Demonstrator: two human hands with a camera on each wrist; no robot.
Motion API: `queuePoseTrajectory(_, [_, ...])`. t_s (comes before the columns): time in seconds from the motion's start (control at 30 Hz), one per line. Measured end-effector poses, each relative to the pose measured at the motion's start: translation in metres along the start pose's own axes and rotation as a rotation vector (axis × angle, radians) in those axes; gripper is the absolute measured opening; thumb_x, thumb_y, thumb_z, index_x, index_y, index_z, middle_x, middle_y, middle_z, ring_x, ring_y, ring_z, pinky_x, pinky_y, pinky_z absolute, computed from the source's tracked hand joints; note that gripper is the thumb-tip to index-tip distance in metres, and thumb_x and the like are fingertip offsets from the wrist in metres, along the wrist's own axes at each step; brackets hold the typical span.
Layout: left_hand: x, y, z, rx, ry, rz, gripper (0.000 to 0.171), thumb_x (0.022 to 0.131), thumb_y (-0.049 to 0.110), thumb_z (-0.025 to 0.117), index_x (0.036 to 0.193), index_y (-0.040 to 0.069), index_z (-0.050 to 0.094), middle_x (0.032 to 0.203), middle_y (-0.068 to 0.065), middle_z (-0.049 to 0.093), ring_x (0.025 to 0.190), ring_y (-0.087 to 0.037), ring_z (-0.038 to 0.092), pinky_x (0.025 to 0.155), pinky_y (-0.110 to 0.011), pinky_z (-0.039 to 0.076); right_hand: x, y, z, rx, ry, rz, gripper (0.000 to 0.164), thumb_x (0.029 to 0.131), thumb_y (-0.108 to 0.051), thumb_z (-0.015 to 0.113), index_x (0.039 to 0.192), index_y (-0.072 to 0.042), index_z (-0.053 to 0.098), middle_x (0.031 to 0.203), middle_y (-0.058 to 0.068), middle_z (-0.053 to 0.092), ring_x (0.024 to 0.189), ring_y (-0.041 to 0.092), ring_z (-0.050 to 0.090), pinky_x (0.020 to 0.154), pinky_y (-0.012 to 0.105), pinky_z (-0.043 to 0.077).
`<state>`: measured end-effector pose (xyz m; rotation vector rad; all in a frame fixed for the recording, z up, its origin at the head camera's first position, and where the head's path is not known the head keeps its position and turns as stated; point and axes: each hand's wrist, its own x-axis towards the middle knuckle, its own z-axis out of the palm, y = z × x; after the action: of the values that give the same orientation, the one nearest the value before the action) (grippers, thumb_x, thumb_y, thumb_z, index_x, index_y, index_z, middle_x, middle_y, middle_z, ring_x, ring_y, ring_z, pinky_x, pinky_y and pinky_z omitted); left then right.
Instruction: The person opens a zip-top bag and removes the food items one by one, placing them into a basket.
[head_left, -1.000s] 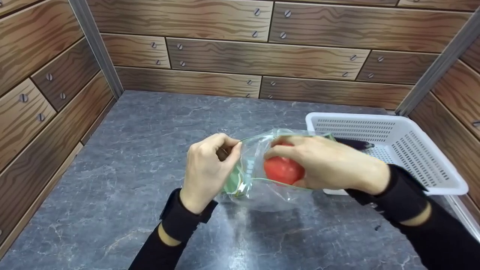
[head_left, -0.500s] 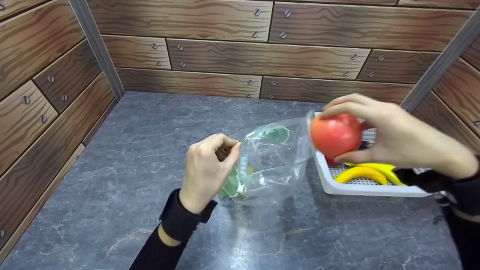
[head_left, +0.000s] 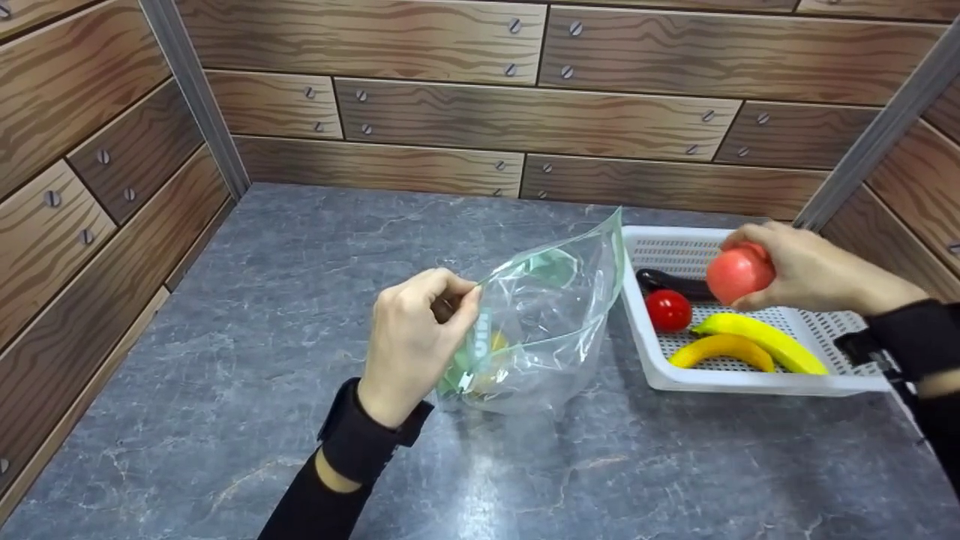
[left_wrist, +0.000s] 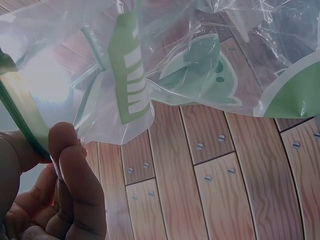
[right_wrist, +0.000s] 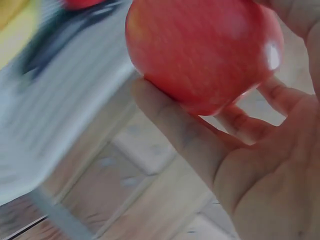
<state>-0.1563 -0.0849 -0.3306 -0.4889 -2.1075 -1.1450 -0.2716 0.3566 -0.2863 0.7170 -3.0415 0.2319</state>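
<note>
My left hand (head_left: 420,337) pinches the rim of a clear zip bag (head_left: 547,315) with green print, between thumb and forefinger. The bag's mouth gapes toward the right; something yellowish shows dimly through its lower left. Over the white basket, my right hand (head_left: 810,266) grips a red apple (head_left: 739,274), thumb below and fingers over the top. The right wrist view shows the apple (right_wrist: 205,50) held clear of the basket. Inside the basket lie a red tomato (head_left: 669,310), a dark eggplant (head_left: 675,285) and two yellow bananas (head_left: 757,341).
The white perforated basket (head_left: 757,384) stands at the right on a grey marbled table (head_left: 300,247), its left side close to the bag. Wood-patterned panels (head_left: 450,112) wall the back and sides.
My right hand has come out of the bag with the apple and moved right, over the basket. The bag's right side has risen to a point. My left hand stays in place.
</note>
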Motion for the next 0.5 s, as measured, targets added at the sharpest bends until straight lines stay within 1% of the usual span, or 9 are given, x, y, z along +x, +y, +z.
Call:
queuePoseTrajectory(0.1, [0.0, -0.001, 0.0, 0.001, -0.013, -0.003, 0.006, 0.09, 0.001, 0.078, 0.086, 0.004, 0.076, 0.074, -0.005, 0.075, 0.059, -0.011, 0.063, 0.057, -0.02, 0.054, 0.006, 0.026, 0.012, -0.028, -0.059, 0.03, 0.077, 0.065, -0.025, 0.099, 0.128, -0.001, 0.062, 0.117, 0.028, 0.068, 0.094, 0.036, 0.068, 0.073, 0.041, 0.055])
queuePoseTrajectory(0.17, [-0.001, -0.001, 0.0, 0.001, -0.019, -0.006, 0.006, 0.09, 0.001, 0.077, 0.086, 0.004, 0.076, 0.075, -0.005, 0.075, 0.06, -0.011, 0.063, 0.058, -0.02, 0.055, 0.01, 0.04, 0.018, -0.038, -0.087, 0.052, 0.076, 0.065, -0.024, 0.098, 0.127, 0.001, 0.062, 0.114, 0.026, 0.07, 0.092, 0.033, 0.067, 0.071, 0.037, 0.053])
queuePoseTrajectory(0.33, [0.0, -0.001, -0.001, 0.002, -0.015, -0.002, 0.006, 0.09, 0.001, 0.078, 0.085, 0.003, 0.076, 0.074, -0.006, 0.075, 0.059, -0.012, 0.063, 0.057, -0.02, 0.055, 0.017, 0.067, 0.03, -0.038, -0.141, 0.088, 0.074, 0.066, -0.022, 0.095, 0.124, 0.007, 0.06, 0.105, 0.027, 0.071, 0.088, 0.033, 0.067, 0.071, 0.036, 0.053])
queuePoseTrajectory(0.5, [0.0, -0.002, 0.001, 0.013, -0.024, 0.019, 0.006, 0.09, 0.001, 0.078, 0.085, 0.004, 0.075, 0.074, -0.005, 0.074, 0.059, -0.011, 0.063, 0.057, -0.02, 0.055, 0.018, 0.09, 0.039, -0.02, -0.174, 0.145, 0.075, 0.067, -0.019, 0.093, 0.124, 0.013, 0.057, 0.106, 0.033, 0.069, 0.089, 0.037, 0.066, 0.073, 0.039, 0.054])
